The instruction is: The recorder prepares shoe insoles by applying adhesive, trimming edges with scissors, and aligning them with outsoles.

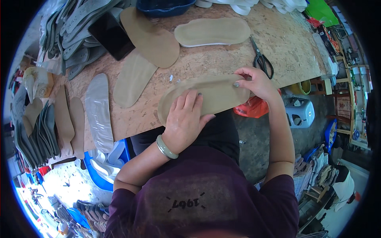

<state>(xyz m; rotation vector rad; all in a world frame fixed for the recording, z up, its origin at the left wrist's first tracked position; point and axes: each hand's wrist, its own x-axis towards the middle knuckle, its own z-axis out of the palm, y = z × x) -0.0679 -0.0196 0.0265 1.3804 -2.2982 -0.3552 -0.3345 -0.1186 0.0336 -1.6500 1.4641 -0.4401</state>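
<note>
A tan insole (216,95) lies at the table's near edge, in front of me. My left hand (183,119) rests flat on its left part, fingers stretched out over the surface. At the insole's right end, my right hand (254,82) pinches the rim between thumb and fingers. Farther back sits another tan insole (212,31) with a white underside edge. Two more flat tan insoles, one darker (152,37) and one paler (133,81), overlap to the left. Black-handled scissors (262,59) lie beyond my right hand.
A dark phone (112,36) leans by a heap of grey soles (79,29) at the back left. A plastic-wrapped insole (98,111) lies left. A blue bin (99,170) with white pieces stands below the table's edge; a stool (299,112) stands right.
</note>
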